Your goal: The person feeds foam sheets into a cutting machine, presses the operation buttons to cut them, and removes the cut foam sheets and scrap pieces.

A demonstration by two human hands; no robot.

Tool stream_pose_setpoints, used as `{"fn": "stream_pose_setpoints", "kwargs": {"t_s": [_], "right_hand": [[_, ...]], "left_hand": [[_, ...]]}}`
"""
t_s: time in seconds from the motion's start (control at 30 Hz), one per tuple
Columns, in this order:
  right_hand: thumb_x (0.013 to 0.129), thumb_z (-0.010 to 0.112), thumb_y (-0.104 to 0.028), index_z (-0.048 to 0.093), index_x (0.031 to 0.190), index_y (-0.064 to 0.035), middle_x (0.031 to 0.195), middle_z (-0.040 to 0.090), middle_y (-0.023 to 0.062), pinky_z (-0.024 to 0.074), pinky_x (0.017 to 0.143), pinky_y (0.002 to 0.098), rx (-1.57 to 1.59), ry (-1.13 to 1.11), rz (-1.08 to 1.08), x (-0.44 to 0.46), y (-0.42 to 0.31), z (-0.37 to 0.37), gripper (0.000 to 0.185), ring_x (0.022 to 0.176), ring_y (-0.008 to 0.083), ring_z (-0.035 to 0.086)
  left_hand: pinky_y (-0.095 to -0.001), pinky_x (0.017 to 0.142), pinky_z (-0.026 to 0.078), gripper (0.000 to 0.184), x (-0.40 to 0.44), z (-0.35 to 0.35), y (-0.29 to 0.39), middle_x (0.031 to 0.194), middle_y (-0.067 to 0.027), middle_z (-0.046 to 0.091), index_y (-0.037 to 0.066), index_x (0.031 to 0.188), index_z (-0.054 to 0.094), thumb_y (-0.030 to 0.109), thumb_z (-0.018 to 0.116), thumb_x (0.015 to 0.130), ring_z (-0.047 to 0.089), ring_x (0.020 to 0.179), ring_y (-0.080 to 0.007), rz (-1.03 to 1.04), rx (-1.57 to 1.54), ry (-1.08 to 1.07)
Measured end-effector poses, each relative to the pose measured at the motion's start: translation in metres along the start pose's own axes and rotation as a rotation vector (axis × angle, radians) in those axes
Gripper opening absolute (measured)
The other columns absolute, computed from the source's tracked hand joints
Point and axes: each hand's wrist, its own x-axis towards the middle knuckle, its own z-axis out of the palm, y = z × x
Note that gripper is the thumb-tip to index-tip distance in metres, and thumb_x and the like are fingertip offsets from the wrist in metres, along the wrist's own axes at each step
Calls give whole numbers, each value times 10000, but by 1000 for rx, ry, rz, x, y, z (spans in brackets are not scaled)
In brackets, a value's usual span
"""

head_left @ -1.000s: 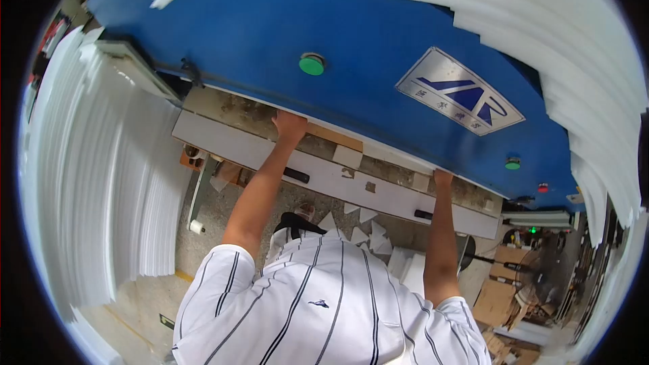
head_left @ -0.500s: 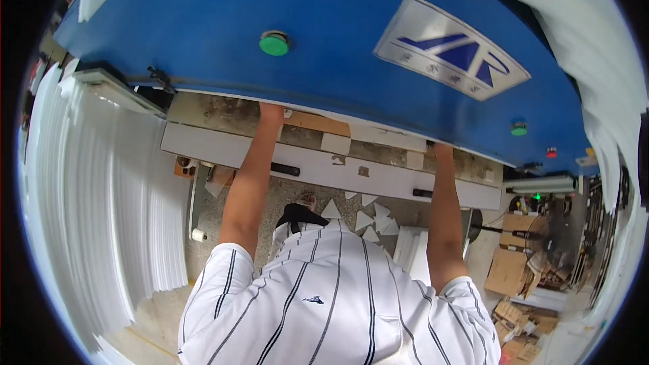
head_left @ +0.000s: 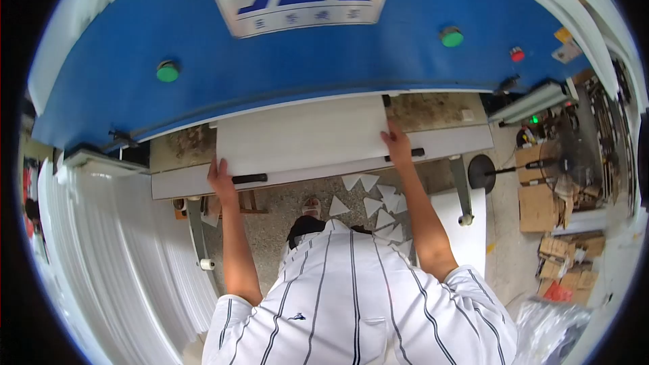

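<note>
A white sheet (head_left: pixel 301 136) lies across the machine's bed (head_left: pixel 439 111), its far part hidden under the blue machine front (head_left: pixel 297 61). My left hand (head_left: pixel 221 177) is closed on the sheet's left edge near its front corner. On the right edge, my right hand (head_left: pixel 397 142) grips the same sheet between thumb and fingers. Both hands are in front of the blue panel, beside black handles (head_left: pixel 250 178) on the bed's front strip.
Tall stacks of white sheets (head_left: pixel 122 230) stand at the left. White triangular offcuts (head_left: pixel 372 206) lie on the floor below the bed. At the right are a black fan (head_left: pixel 574 169) and cardboard pieces (head_left: pixel 537 203). Green buttons (head_left: pixel 167 71) and a red one (head_left: pixel 517 54) sit on the panel.
Both hands have come out from under the blue panel. A white sheet now shows between them, over the bed. The view has shifted to the right.
</note>
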Motion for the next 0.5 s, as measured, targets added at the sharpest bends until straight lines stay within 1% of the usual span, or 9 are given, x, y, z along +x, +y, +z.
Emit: {"fn": "stream_pose_setpoints", "kwargs": {"t_s": [0.07,0.1,0.13,0.17,0.23,0.3,0.33,0.4,0.5], "right_hand": [[885,710,-192,595,1338,-61,844,651,156,493,683,389,-41,13,1,-6,-9,1,486,722,262,603],[882,709,-194,598,1336,-66,831,643,171,490,670,401,-59,19,-2,-6,-13,1,485,712,280,604],[892,690,-213,592,1331,-55,829,647,180,491,677,424,0,39,-53,-9,-16,1,477,726,316,615],[895,684,-215,587,1336,-56,836,649,185,491,680,432,-28,25,-46,-11,-21,-1,479,734,322,621],[901,672,-220,578,1346,-57,849,654,194,491,686,449,-87,-5,-28,-12,-30,-10,484,750,333,633],[897,671,-213,575,1355,-75,862,661,197,492,694,462,-68,17,-46,-9,-19,-10,488,759,352,634],[895,671,-209,573,1359,-84,868,665,198,492,697,469,-57,26,-57,-8,-15,-8,490,764,361,634],[888,674,-207,576,1357,-89,871,669,197,494,707,468,-5,31,-8,-9,-13,-14,494,768,372,630],[889,669,-205,578,1354,-87,869,672,192,497,715,465,13,-16,49,-4,-22,-18,489,767,376,628]], "left_hand": [[-361,823,508,454,0,-4,-17,1259,-184,645,-69,1361,545,144,601,965,637,993,-236,171,217,28],[-357,848,504,448,-4,-1,-14,1260,-195,646,-72,1362,541,138,591,969,640,1007,-244,197,250,46],[-352,873,499,443,-6,3,-10,1262,-205,646,-74,1364,538,132,582,974,643,1022,-253,226,282,66],[-348,898,494,437,-8,6,-7,1263,-215,647,-76,1365,535,126,572,979,646,1036,-261,252,314,86],[-346,923,487,422,-13,9,3,1279,-220,640,-69,1358,547,101,576,973,639,1087,-262,156,386,46],[-343,948,481,408,-15,8,10,1295,-225,632,-62,1351,559,77,580,968,632,1139,-263,59,461,11],[-342,948,482,407,-14,8,9,1294,-222,633,-56,1352,561,69,581,965,635,1133,-259,102,475,-1],[-339,947,485,406,2,3,-15,1293,-217,635,-45,1354,564,53,583,960,641,1122,-251,189,507,-14],[-266,642,440,395,14,2,-33,998,-90,715,0,1352,595,77,599,964,551,712,-109,361,412,-8]]}}
